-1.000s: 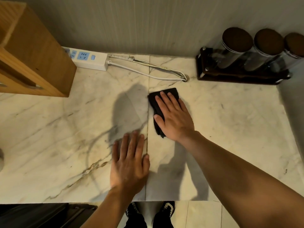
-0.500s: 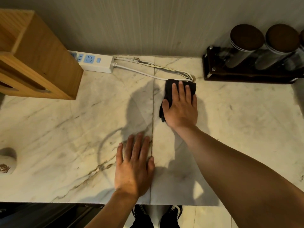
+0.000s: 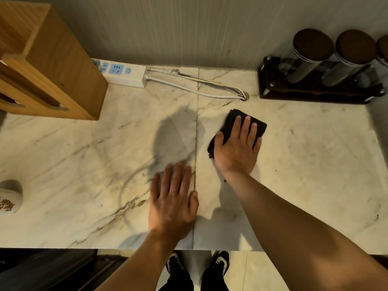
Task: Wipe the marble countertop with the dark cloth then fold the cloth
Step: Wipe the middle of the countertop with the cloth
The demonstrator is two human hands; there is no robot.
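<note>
- There is one view only, from a camera on the person's head, looking steeply down and forward over the surface (image 3: 315, 164).
- It faces the wall (image 3: 189, 28) at the back; the near edge of the surface and the person's shoes (image 3: 218, 262) on the floor sit at the bottom.
- It is close: both forearms reach in from below, and the wide lens bends the edges.

I count two hands, left hand (image 3: 171, 203) and right hand (image 3: 236, 150), one dark cloth (image 3: 232, 123), one power strip (image 3: 122, 73), one wooden box (image 3: 45, 61), three lidded jars (image 3: 308, 55) on one rack (image 3: 315, 93), and two shoes (image 3: 219, 259).
</note>
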